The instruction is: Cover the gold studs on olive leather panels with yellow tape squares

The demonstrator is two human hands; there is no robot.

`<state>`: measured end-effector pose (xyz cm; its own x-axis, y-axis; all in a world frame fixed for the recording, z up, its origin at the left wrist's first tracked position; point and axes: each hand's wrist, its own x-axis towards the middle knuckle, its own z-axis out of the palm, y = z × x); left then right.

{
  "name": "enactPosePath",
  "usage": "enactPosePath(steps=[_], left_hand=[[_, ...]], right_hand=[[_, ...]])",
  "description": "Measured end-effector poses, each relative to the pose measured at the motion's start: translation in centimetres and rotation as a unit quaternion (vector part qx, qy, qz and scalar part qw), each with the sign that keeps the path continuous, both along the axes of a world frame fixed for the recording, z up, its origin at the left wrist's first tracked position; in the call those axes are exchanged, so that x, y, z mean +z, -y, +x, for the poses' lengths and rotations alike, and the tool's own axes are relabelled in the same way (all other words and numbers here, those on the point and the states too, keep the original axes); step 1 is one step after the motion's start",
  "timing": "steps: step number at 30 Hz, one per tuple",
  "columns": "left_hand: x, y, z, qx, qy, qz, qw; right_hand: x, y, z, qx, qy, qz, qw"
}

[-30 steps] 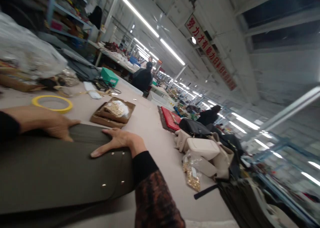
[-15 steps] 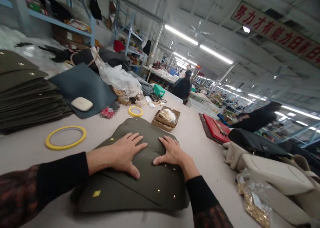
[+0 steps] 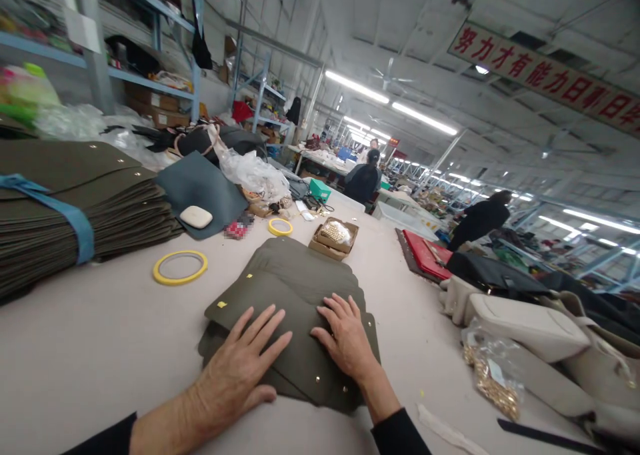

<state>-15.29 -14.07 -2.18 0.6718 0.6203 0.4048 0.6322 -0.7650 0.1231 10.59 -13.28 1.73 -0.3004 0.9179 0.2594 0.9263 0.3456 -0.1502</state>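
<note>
Olive panels (image 3: 295, 275) lay in an uneven stack on the pale tabletop (image 3: 110, 348), beneath both hands. Palm down, the left hand (image 3: 245, 358) spread its fingers over the near-left edge; the right hand (image 3: 346, 335), fingers parted, rested toward the right side. Both forearms angled inward. Beyond sat a cardboard box (image 3: 326, 248).

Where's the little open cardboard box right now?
In the head camera's view, the cardboard box sits around mid-picture on the table, just beyond the dark olive pieces and right of the smaller yellow tape roll.
</note>
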Motion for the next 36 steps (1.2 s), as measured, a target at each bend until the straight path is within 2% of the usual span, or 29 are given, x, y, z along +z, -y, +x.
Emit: enactPosePath(steps=[5,10,13,15,17,19,20,22,23,25,28,31,34,36], left_hand=[[1.0,-0.1,-0.1,0.084,0.040,0.053,0.994],[1.7,0.9,-1.5,0.086,0.033,0.039,0.995],[0.9,1.2,-3.4,0.090,0.052,0.036,0.994],[-0.3,1.1,-4.5,0.127,0.074,0.025,0.989],[-2.0,1.1,-5.1,0.186,0.089,-0.005,0.978],[-3.5,1.4,-5.2,0.222,0.089,-0.047,0.970],[-4.1,1.6,-5.1,0.227,0.086,-0.065,0.968],[-4.7,2.1,-4.7,0.227,0.086,-0.088,0.966],[-4.8,2.3,-4.5,0.226,0.091,-0.094,0.965],[-4.7,2.4,-4.3,0.216,0.110,-0.105,0.964],[-4.0,1.8,-4.4,0.183,0.153,-0.132,0.962],[-3.0,0.7,-5.2,0.168,0.194,-0.166,0.952],[-1.9,-0.5,-6.2,0.190,0.203,-0.207,0.938],[-1.3,-1.3,-6.5,0.233,0.187,-0.215,0.930]], right_hand=[[-0.7,0.7,-1.8,-0.008,-0.111,-0.004,0.994],[-0.2,1.7,-1.6,0.007,-0.150,0.016,0.989],[0.7,2.8,-0.1,0.007,-0.148,-0.016,0.989],[0.6,3.3,1.2,0.007,-0.146,-0.024,0.989],[-0.4,3.5,2.7,-0.035,-0.172,0.012,0.984],[-2.2,3.4,4.4,-0.137,-0.237,0.070,0.959],[-3.2,3.3,5.2,-0.200,-0.279,0.082,0.936],[-5.0,3.2,6.5,-0.306,-0.362,0.050,0.879],[-5.6,3.2,6.8,-0.330,-0.396,0.031,0.856],[-6.2,3.5,6.9,-0.331,-0.443,0.008,0.833],[-6.3,4.0,5.4,-0.306,-0.477,0.013,0.824],[-6.5,4.4,3.9,-0.331,-0.479,0.036,0.812],[-7.0,4.4,3.9,-0.339,-0.494,0.030,0.800],[-7.1,4.1,4.6,-0.333,-0.524,0.014,0.784]])
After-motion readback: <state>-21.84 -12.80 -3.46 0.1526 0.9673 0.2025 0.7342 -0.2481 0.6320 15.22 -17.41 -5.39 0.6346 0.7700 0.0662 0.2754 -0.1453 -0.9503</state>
